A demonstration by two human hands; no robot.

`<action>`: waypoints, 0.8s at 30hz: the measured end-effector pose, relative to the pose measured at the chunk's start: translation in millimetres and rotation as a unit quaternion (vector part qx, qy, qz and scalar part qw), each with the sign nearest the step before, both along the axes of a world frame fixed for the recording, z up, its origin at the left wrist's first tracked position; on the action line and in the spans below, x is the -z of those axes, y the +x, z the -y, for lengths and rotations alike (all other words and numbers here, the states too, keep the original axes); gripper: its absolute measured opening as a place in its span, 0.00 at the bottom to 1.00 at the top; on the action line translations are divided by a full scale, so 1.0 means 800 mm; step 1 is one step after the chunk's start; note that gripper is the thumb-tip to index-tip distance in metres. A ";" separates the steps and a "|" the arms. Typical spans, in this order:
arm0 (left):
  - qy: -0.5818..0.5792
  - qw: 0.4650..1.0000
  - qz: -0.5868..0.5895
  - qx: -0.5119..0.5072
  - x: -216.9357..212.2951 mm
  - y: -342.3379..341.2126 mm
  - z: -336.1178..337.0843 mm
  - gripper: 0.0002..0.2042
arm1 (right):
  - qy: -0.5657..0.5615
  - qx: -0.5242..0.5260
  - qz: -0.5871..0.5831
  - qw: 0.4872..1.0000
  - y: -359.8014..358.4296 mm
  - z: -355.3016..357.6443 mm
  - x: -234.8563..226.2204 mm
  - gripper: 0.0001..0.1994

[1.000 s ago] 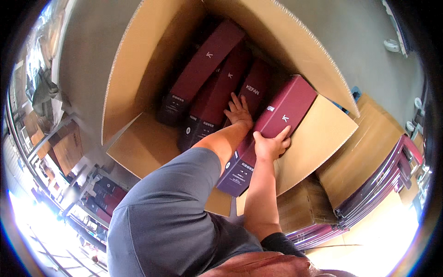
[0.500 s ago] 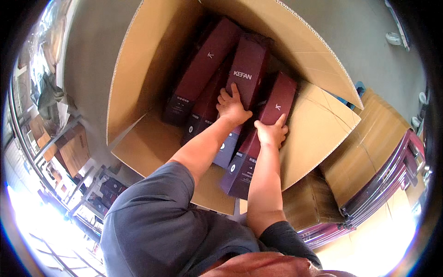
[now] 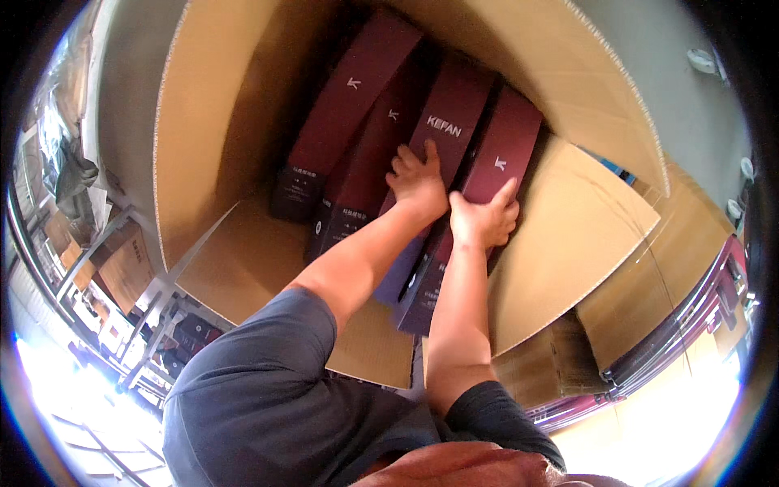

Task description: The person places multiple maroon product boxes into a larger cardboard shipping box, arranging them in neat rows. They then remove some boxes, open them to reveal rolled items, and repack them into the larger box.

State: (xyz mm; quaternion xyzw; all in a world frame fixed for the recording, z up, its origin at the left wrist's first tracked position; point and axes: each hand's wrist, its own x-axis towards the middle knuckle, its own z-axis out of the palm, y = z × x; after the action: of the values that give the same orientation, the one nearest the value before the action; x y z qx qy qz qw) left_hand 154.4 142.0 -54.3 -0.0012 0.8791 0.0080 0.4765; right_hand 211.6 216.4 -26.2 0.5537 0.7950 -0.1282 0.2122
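Several long maroon boxes with dark lower ends lie side by side, slanting, inside a large open cardboard carton (image 3: 219,105). My left hand (image 3: 419,183) rests across one long maroon box (image 3: 452,101) with pale lettering, its index finger stretched along the face and its other fingers over the left edge. Close beside it, my right hand (image 3: 484,219) grips the rightmost maroon box (image 3: 511,130), thumb on one side and fingers on the other. Further left lie a second maroon box (image 3: 388,138) and the leftmost maroon box (image 3: 357,89). My forearms hide parts of the lower ends.
The carton's near flap (image 3: 373,357) and right flap (image 3: 584,211) are folded outward. Strapped cardboard and glossy maroon packs (image 3: 673,325) stand to the right. At the left is a metal rack (image 3: 105,268) with boxes.
Both gripped boxes have shifted slightly away from me and to the right, lining up more closely with each other. My hands have moved along with them, and the carton appears larger in view.
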 end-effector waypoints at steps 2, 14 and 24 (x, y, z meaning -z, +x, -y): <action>0.001 0.999 -0.028 0.023 0.021 0.012 -0.003 0.45 | -0.007 0.006 -0.035 0.999 0.016 -0.002 0.046 0.56; 0.173 0.971 -0.159 0.052 0.108 0.069 0.035 0.42 | 0.011 -0.039 -0.179 0.983 0.097 0.024 0.174 0.54; 0.137 0.990 -0.001 -0.031 0.153 0.030 0.049 0.50 | -0.064 -0.084 -0.155 0.982 0.086 0.025 0.200 0.32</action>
State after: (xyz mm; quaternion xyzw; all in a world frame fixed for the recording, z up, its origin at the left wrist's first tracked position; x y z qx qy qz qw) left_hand 178.4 102.6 -177.0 0.0371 0.8699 0.1428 0.4706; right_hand 280.5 196.8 -186.6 0.4439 0.8520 -0.2447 0.1314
